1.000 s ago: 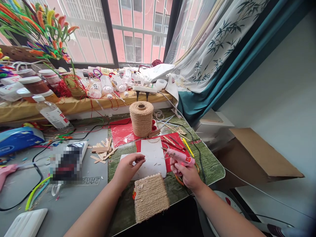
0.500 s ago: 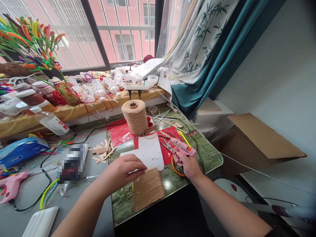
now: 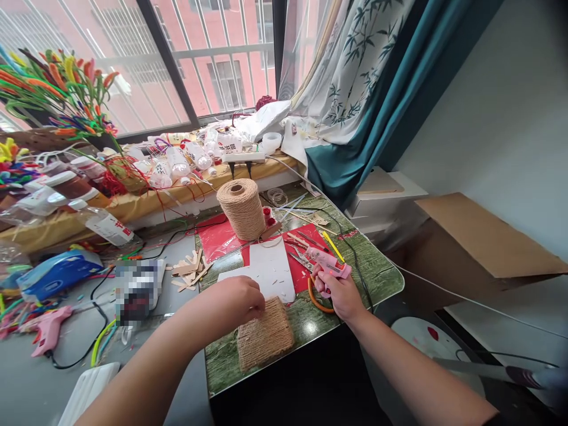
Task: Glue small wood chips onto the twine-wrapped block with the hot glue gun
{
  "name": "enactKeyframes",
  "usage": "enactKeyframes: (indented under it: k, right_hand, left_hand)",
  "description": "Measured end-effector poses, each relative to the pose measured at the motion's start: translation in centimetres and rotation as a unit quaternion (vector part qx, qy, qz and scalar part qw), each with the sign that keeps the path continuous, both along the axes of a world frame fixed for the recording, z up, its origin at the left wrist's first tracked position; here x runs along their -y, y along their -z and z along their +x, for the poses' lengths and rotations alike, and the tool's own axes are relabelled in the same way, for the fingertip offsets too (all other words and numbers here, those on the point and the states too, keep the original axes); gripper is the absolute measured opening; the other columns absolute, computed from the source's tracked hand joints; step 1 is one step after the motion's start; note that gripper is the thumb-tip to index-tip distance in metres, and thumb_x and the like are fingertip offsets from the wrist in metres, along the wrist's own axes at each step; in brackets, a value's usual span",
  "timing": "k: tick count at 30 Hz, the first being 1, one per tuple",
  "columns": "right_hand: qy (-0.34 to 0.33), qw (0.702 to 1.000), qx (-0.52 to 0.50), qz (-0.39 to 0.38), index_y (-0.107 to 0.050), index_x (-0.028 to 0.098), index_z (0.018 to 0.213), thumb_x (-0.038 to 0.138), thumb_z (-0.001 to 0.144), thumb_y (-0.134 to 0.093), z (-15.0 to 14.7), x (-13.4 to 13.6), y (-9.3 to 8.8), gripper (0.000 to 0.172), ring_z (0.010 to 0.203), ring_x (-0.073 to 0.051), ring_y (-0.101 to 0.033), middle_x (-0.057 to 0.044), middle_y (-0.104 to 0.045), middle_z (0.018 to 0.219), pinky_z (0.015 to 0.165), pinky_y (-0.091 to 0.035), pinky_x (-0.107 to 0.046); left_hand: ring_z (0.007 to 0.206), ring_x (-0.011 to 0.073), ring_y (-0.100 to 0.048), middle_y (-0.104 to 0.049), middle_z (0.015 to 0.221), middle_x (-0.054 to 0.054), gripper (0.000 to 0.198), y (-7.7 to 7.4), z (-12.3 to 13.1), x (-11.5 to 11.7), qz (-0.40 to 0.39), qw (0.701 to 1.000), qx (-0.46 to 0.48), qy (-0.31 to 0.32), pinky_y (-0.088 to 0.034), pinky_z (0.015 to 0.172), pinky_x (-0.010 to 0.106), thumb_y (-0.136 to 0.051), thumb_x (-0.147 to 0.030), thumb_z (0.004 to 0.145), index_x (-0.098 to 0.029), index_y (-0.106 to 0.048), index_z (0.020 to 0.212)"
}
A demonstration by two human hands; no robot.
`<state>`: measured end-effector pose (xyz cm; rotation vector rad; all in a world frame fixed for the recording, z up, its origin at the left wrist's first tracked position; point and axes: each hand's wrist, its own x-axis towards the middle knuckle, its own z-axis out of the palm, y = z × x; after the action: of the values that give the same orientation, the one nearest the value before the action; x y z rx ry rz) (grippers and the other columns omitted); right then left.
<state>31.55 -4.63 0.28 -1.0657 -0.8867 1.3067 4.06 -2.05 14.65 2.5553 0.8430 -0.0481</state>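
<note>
Fingers of the right hand [image 3: 339, 291] wrap a pink glue gun [image 3: 327, 261]; the left hand [image 3: 242, 297] curls, hold unclear, over a block [image 3: 265, 340] on the green surface [image 3: 379, 281], visible faces twine-covered, underside hidden.

Your main light source is the window [image 3: 169, 65]; it admits bright, diffuse daylight, and the pink building [image 3: 251, 31] outside appears pale. This backlight leaves the near side of your left hand [image 3: 244, 299] shaded. Note the concentrated white glare on the green tabletop [image 3: 373, 266] near its front edge; the space below falls into deep shadow. The jute twine spool [image 3: 243, 213] renders clearly, whereas the tube [image 3: 548, 377] at lower right is blurred. Wide-angle distortion tilts the window and stretches your forearms [image 3: 155, 367]. Pixelation masks one item [image 3: 138, 293] left of centre.
</note>
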Motion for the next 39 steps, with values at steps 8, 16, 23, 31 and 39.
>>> enactKeyframes:
  k: [8, 16, 23, 31, 39]
  right_hand:
    - [-0.004, 1.000, 0.009, -0.010, -0.068, 0.022, 0.093, 0.047, 0.088, -0.071, 0.2, 0.0, 0.7, 0.026, 0.052, -0.016, -0.045, 0.001, -0.054, 0.061, 0.048, -0.034, -0.029]
    - [-0.013, 1.000, -0.005, -0.005, -0.069, 0.022, 0.092, 0.046, 0.088, -0.070, 0.3, -0.1, 0.9, 0.024, 0.052, -0.014, -0.042, 0.002, -0.053, 0.061, 0.047, -0.033, -0.028]
    - [-0.025, 0.999, -0.022, -0.029, -0.068, 0.019, 0.092, 0.044, 0.086, -0.073, 0.1, -0.1, 1.0, 0.027, 0.052, -0.012, -0.041, 0.003, -0.051, 0.059, 0.044, -0.027, -0.024]
    - [-0.028, 0.998, -0.023, -0.044, -0.068, 0.019, 0.092, 0.045, 0.084, -0.075, -0.2, -0.1, 0.9, 0.028, 0.053, -0.013, -0.043, 0.003, -0.051, 0.059, 0.045, -0.028, -0.024]
    - [-0.025, 0.999, -0.015, -0.045, -0.069, 0.020, 0.091, 0.046, 0.084, -0.075, -0.2, -0.1, 1.2, 0.028, 0.053, -0.013, -0.044, 0.002, -0.052, 0.058, 0.047, -0.033, -0.026]
  left_hand:
    - [0.076, 0.0205, -0.070, -0.073, 0.078, 0.001, 0.018, 0.0, 0.3, -0.1, -0.011, 1.000, 0.022, -0.012, -0.052, 0.069, 0.030, -0.068, -0.012, 0.083, -0.027, -0.078, 0.084]
    - [0.084, 0.0200, -0.071, -0.076, 0.092, -0.001, 0.019, 0.2, -0.7, -0.8, -0.043, 0.999, 0.022, -0.005, -0.053, 0.076, 0.029, -0.071, -0.019, 0.086, -0.032, -0.078, 0.099]
    - [0.092, 0.0199, -0.073, -0.077, 0.108, 0.003, 0.028, 0.7, -1.6, -0.9, -0.058, 0.995, 0.024, -0.076, -0.055, 0.076, 0.028, -0.065, -0.029, 0.092, -0.028, -0.071, 0.118]
    - [0.101, 0.0219, -0.073, -0.078, 0.117, 0.002, 0.035, 1.0, -1.1, -0.6, -0.097, 0.994, 0.004, -0.049, -0.056, 0.085, 0.031, -0.057, -0.023, 0.092, -0.029, -0.072, 0.123]
    - [0.113, 0.0234, -0.069, -0.074, 0.127, 0.003, 0.038, -0.5, -0.5, -0.7, -0.153, 0.985, -0.056, -0.058, -0.053, 0.093, 0.033, -0.047, -0.028, 0.097, -0.028, -0.071, 0.126]
